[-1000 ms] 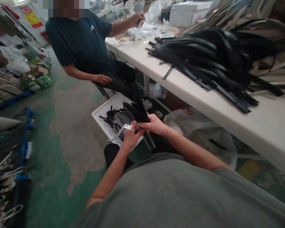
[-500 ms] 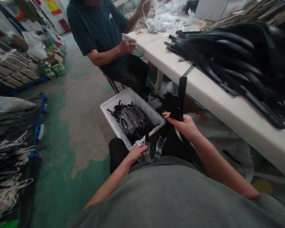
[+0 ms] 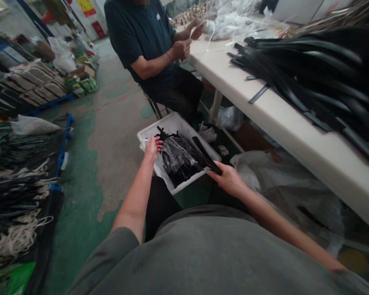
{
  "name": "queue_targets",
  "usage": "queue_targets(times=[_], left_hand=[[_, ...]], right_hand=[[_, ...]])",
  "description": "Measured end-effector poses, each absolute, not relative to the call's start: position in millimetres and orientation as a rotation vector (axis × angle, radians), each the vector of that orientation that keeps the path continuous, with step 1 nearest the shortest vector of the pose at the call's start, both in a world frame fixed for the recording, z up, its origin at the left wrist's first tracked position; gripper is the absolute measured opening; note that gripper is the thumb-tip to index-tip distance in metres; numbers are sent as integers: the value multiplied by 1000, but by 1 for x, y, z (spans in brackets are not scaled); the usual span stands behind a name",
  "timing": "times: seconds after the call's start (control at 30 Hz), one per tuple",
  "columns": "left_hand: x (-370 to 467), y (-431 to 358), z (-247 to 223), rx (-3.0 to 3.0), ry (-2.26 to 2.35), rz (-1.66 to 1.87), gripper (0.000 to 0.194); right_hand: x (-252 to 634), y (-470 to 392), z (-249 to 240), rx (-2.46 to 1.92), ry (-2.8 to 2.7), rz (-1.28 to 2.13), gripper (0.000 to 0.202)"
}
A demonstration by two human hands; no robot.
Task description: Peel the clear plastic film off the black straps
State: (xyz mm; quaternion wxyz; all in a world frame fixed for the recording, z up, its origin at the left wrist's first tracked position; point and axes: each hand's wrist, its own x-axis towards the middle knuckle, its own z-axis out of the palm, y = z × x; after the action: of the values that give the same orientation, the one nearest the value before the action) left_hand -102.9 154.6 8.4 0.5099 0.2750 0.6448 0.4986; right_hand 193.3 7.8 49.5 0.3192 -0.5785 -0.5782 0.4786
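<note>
My right hand (image 3: 229, 178), centre of the frame, grasps black straps (image 3: 206, 155) that reach over the white bin (image 3: 180, 189); my left hand (image 3: 153, 148) spreads its fingers at the bin's left side (whether it grips the white strip (image 3: 144, 143), I can't tell). Below centre-top, the binned bundle (image 3: 174, 157) looks partly film-wrapped, seemingly done; the loose pile (image 3: 298, 61), upper right on the table (image 3: 226, 76), seems left
</note>
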Motion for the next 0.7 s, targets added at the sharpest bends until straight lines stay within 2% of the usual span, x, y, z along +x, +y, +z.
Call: queue_targets(times=[0.13,0.27,0.57,0.7], left_hand=[[-85,120,31,525,1170,1198,36],[-48,76,41,392,996,1148,36],[-22,75,49,392,1017,1255,37],[-30,73,44,579,1121,1133,50]], right_hand=[[185,21,46,-1509,-1422,1376,42],[167,26,47,-1398,-1326,1481,42],[134,27,37,-1349,-1403,1667,20],[140,26,43,-1259,-1276,1752,22]])
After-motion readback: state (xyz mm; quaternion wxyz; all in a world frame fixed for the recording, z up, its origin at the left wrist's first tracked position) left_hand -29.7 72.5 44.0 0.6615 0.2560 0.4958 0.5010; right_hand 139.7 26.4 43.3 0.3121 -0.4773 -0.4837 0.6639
